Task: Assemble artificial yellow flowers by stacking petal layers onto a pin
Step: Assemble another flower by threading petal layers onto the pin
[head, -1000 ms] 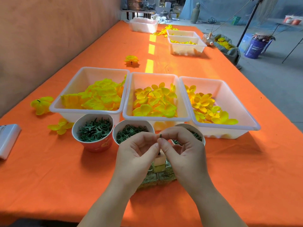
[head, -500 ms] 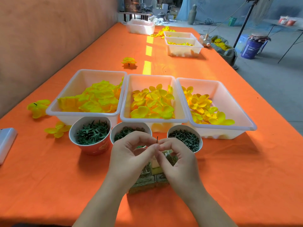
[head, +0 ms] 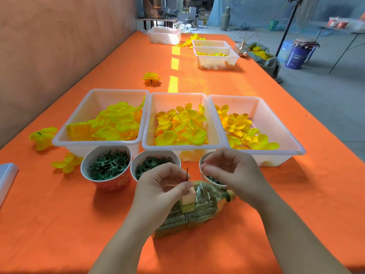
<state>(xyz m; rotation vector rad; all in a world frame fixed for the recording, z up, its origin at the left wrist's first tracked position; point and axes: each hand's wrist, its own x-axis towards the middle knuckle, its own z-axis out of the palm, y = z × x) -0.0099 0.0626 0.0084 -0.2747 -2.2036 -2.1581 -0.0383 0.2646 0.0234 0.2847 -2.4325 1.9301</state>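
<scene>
A thin dark pin (head: 187, 174) stands upright over a pale foam block (head: 187, 198) that sits on a glass bottle (head: 199, 212) lying on its side. My left hand (head: 162, 190) pinches the pin near its base between thumb and forefinger. My right hand (head: 231, 169) hovers apart from the pin, over the right cup (head: 212, 179) of green pieces, fingers loosely curled with nothing visible in them. Behind stand three white trays of yellow petals: left tray (head: 110, 97), middle tray (head: 177, 99), right tray (head: 266, 115).
A red cup of green star-shaped pieces (head: 106, 167) and a white cup of green rings (head: 152, 165) stand left of my hands. Loose yellow flowers (head: 42, 137) lie at the table's left. More white trays (head: 215, 56) sit far back. A wall runs along the left.
My right hand has let go of the pin and moved right, over the right cup. My left hand keeps hold of the pin, now lower, at the foam block.
</scene>
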